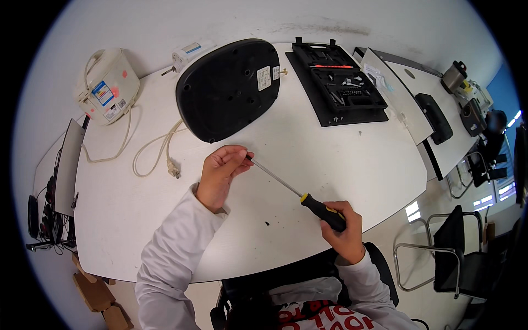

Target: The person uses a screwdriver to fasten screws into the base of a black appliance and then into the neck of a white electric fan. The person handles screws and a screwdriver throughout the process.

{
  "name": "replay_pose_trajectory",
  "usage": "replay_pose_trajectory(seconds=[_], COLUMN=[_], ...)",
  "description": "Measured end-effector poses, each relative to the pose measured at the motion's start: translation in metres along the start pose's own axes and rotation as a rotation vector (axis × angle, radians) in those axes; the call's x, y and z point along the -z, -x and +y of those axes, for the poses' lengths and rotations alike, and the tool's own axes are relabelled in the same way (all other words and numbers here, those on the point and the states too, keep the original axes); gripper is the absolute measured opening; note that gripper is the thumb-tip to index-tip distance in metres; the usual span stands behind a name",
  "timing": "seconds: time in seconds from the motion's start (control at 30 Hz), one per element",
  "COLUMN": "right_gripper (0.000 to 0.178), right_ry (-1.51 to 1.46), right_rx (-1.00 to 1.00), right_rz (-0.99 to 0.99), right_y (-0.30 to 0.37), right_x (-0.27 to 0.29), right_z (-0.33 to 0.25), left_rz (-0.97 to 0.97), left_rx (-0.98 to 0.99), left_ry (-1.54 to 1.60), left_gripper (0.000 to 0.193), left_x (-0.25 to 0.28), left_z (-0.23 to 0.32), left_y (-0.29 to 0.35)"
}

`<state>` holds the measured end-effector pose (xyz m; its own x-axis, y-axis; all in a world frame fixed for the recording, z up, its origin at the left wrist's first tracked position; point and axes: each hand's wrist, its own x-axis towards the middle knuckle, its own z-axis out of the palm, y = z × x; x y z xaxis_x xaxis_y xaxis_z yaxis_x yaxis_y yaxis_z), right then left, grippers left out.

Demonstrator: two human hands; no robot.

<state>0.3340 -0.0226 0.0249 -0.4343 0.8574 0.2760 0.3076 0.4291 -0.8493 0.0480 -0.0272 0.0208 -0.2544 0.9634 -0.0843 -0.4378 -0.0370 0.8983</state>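
Black-handled screwdriver [304,198] ends indistinctly at the left hand [219,175]

White tabletop [379,165], small pieces scattered

On its far half rest a pale handled appliance [113,88], a black rounded housing [228,96] and a black mat [358,117] under an open tool case [346,82]. A cream plug cord [144,144] loops leftward; nearer lies a tiny black piece [267,223].

At ten o'clock I have a cream appliance [109,89] with a carry handle; at two, a silver jug [454,78] with a black top; at four, a metal-framed black chair [452,242]; at eight, brown cardboard [94,292].
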Motion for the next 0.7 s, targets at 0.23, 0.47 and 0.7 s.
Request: replay_pose_trajectory(seconds=[0.23,0.47,0.7], right_gripper=[0.036,0.041,0.043], right_ry=[0.038,0.067,0.098], right_rx=[0.059,0.075,0.11], right_rz=[0.017,0.026,0.072], right_y=[0.0001,0.0016,-0.0024], right_x=[-0.0002,-0.0024,-0.0052], right_z=[-0.0008,-0.0027,-0.0075], left_rz=[-0.065,-0.071,-0.085], left_rx=[0.07,0.103,0.09], left_ry=[0.069,0.131,0.135], left_gripper=[0.016,0.02,0.031], left_x=[0.0007,0.0058,-0.0032], left_z=[0.0027,0.0015,0.0012], left_y=[-0.0004,-0.0006,0.0033])
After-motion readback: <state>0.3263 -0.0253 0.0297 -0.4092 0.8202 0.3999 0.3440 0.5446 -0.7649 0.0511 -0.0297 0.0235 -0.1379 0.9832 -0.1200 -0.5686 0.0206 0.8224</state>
